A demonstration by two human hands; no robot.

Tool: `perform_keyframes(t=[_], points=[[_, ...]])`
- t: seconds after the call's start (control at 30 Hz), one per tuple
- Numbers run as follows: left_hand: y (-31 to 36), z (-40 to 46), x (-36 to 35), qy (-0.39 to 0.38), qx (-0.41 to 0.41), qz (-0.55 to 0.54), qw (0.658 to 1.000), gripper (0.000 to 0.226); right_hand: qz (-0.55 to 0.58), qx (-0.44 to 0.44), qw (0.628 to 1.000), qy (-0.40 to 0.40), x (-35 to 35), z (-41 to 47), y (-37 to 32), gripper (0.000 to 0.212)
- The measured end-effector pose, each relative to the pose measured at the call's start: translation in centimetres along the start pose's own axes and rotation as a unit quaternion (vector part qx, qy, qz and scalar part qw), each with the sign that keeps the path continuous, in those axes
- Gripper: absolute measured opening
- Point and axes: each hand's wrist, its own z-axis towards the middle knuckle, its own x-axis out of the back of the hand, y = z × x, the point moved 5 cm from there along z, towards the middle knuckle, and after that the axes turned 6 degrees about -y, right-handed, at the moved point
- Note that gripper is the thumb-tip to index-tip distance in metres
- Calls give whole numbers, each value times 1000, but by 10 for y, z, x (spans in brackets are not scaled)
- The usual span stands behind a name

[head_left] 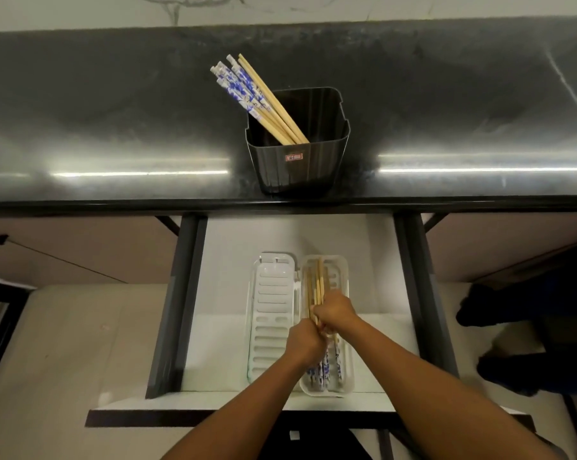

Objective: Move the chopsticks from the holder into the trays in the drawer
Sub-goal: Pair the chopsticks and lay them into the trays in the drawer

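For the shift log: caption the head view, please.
Both hands, left hand and right hand, grip chopsticks over the right tray; more wait in the holder.

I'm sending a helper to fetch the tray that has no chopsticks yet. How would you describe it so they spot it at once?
Below the dark countertop, look into the open drawer. Two pale slotted trays lie side by side there. Take the white tray on the left: its ribbed floor is bare, whereas the clear tray beside it holds chopsticks gripped by both hands.
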Motion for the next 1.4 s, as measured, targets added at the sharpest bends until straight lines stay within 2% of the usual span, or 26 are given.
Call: perform_keyframes(t=[0.37, 0.47, 0.57, 0.67, 0.77, 0.9, 1.07, 1.13, 1.23, 1.4], points=[[4, -4, -10, -11, -28, 37, 999, 28, -51, -34, 998, -1, -3, -1, 6, 20], [6, -10, -11, -6, -46, 54, 997, 26, -72, -37, 997, -4, -1, -4, 7, 8], [6, -12, -9, 10, -71, 56, 996, 24, -90, -35, 995, -2, 3, -10, 8, 11], [10, -15, 2, 39, -94, 69, 992, 26, -71, 4, 997, 23, 17, -14, 0, 10], [21, -25, 25, 93, -131, 65, 985, 25, -28, 72, 991, 107, 41, -29, -22, 15], [46, -44, 81, 191, -194, -13, 962, 22, 16, 226, 955, 190, 79, -58, -74, 18], [85, -72, 163, 294, -287, -118, 904, 24, 26, 369, 894, 254, 123, -103, -159, 12], [99, -82, 196, 338, -309, -172, 872, 25, 31, 398, 872, 282, 139, -115, -190, 12], [119, -89, 242, 388, -314, -235, 834, 19, 28, 406, 870, 277, 157, -121, -229, 15], [148, -89, 296, 388, -285, -268, 834, 13, -14, 406, 872, 275, 170, -113, -270, 13]])
